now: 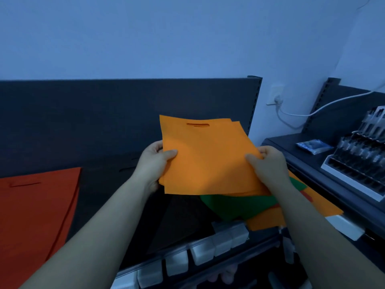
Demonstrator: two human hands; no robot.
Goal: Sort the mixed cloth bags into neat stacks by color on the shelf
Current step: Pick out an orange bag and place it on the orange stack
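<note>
Left hand: the left hand (155,163) gripped the left edge of the orange bags, thumb pressed on top and fingers curled underneath
Right hand: the right hand (268,163) pinched the right edge of the same bundle, thumb on top, fingers wrapped behind it
Orange bags: several flat orange bags (208,161) were held together in the air above the right half of the shelf, tilted up at the far end where a cut handle slot showed; their far right corners were fanned slightly apart
Shelf: a dark shelf (100,197) with a dark back panel (125,109)
Red stack: a flat red stack (35,207) lay at the shelf's left edge, well apart from the hands
Mixed pile: a green bag (237,205) lay under the held bundle near the shelf's right edge, resting on loose orange bags (264,223) that reached the front right corner
Front edge: clear label holders (202,253) ran along it
Neighbouring shelf: on the right, a display rack (358,163) and a blue packet (314,146)
Wall: a socket (276,97) with a white cable (312,113)
</note>
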